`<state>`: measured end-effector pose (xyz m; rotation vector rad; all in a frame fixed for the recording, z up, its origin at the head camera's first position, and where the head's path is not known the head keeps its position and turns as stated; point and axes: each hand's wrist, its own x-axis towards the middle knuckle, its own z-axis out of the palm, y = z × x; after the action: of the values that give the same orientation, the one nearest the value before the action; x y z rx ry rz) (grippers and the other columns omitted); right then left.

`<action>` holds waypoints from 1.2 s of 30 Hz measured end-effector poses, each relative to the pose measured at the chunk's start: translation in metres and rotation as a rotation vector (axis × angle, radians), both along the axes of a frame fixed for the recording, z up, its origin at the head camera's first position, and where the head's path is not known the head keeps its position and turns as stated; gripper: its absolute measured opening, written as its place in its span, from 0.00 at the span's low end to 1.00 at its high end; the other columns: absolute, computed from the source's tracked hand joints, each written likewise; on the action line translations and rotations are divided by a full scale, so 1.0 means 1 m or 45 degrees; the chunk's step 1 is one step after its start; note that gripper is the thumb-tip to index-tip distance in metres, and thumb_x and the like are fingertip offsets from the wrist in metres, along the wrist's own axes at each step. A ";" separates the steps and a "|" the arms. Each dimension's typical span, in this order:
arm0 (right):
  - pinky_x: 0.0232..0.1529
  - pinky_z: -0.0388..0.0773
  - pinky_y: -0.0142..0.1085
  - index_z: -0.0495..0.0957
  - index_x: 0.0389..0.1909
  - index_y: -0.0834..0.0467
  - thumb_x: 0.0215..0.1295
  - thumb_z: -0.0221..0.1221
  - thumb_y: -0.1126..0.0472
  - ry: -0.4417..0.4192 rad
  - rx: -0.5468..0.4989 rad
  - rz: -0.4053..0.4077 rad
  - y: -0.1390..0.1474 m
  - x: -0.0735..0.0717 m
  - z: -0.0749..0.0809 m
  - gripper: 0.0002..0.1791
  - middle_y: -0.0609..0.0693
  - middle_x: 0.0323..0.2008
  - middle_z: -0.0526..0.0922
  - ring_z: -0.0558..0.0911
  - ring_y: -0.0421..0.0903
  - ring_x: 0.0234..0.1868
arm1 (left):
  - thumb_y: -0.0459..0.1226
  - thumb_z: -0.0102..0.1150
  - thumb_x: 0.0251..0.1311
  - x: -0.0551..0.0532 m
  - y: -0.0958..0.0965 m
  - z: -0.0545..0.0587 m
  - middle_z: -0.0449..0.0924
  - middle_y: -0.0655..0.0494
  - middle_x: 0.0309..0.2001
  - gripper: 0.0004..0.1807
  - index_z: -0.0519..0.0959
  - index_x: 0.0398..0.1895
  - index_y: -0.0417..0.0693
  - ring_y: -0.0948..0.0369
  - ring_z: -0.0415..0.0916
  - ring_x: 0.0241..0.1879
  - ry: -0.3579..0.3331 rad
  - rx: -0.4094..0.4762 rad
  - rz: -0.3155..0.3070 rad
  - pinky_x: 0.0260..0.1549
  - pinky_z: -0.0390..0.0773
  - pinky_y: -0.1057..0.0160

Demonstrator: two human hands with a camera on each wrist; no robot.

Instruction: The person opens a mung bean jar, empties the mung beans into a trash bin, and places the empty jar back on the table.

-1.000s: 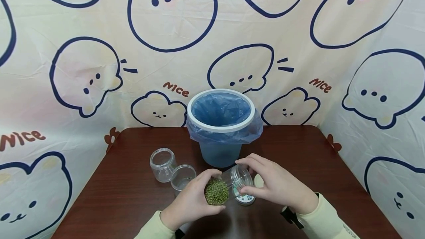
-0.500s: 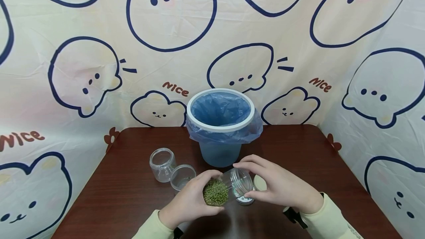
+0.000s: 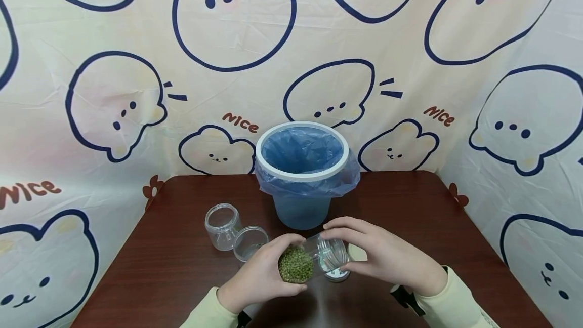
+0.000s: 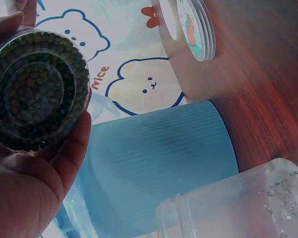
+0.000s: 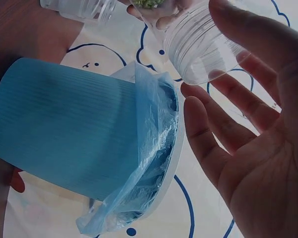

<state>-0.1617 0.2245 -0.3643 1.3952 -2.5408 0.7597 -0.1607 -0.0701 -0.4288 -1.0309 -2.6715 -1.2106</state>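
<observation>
A clear screw-neck jar (image 3: 317, 253) lies tilted on its side above the table, its mouth facing right. Small green beans, apparently mung beans (image 3: 295, 265), fill its base end. My left hand (image 3: 264, 276) grips that end, and the left wrist view shows the beans (image 4: 37, 91) through the round bottom. At the threaded mouth is my right hand (image 3: 387, 254), thumb on one side of the rim and fingers on the other. In the right wrist view the jar mouth (image 5: 208, 54) is uncovered, with the right hand (image 5: 258, 134) spanning it; contact of every finger is unclear.
Two uncovered clear jars (image 3: 223, 227) stand at the left; the nearer jar (image 3: 251, 243) has specks inside. Behind them is a blue bin (image 3: 302, 209) with a bag liner. A labelled lid (image 3: 337, 275) and a pale lid (image 3: 357, 253) sit near the right hand.
My right hand has shifted slightly right, its thumb sliding outward along the jar's mouth. More of the pale lid shows. The left hand and the jar have barely moved.
</observation>
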 end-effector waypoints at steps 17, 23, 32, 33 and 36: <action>0.56 0.84 0.40 0.71 0.70 0.41 0.50 0.78 0.68 0.132 0.017 0.043 0.000 0.000 -0.006 0.47 0.44 0.69 0.73 0.77 0.43 0.64 | 0.46 0.84 0.44 -0.001 -0.001 -0.001 0.78 0.66 0.58 0.43 0.71 0.66 0.58 0.68 0.77 0.52 0.021 -0.002 -0.011 0.54 0.80 0.63; 0.57 0.83 0.41 0.70 0.70 0.39 0.53 0.79 0.60 0.100 0.022 -0.031 -0.002 0.000 -0.005 0.44 0.44 0.70 0.70 0.76 0.42 0.64 | 0.45 0.83 0.45 -0.001 0.000 0.000 0.78 0.62 0.58 0.43 0.71 0.66 0.56 0.67 0.77 0.51 0.028 0.002 0.025 0.53 0.81 0.63; 0.53 0.83 0.37 0.65 0.72 0.40 0.63 0.64 0.32 -0.223 -0.016 -0.434 -0.010 0.001 -0.005 0.39 0.38 0.66 0.68 0.79 0.37 0.57 | 0.44 0.84 0.43 -0.001 0.005 -0.002 0.78 0.61 0.56 0.45 0.71 0.67 0.51 0.67 0.78 0.49 0.174 -0.040 0.193 0.49 0.84 0.60; 0.51 0.83 0.36 0.65 0.72 0.39 0.63 0.63 0.32 -0.250 -0.020 -0.457 -0.011 0.001 -0.005 0.39 0.38 0.64 0.70 0.79 0.37 0.56 | 0.44 0.84 0.43 -0.001 0.005 -0.002 0.78 0.60 0.56 0.45 0.71 0.67 0.51 0.67 0.78 0.49 0.179 -0.040 0.195 0.49 0.84 0.60; 0.45 0.82 0.33 0.66 0.71 0.38 0.63 0.66 0.36 -0.328 -0.042 -0.485 -0.013 0.000 -0.008 0.37 0.37 0.60 0.73 0.79 0.36 0.51 | 0.44 0.84 0.43 -0.001 0.006 -0.002 0.78 0.60 0.56 0.46 0.71 0.67 0.51 0.67 0.78 0.49 0.193 -0.043 0.194 0.49 0.84 0.60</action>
<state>-0.1621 0.2110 -0.3719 0.8051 -2.8452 0.9493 -0.1620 -0.0645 -0.4311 -0.8666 -2.6070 -1.0209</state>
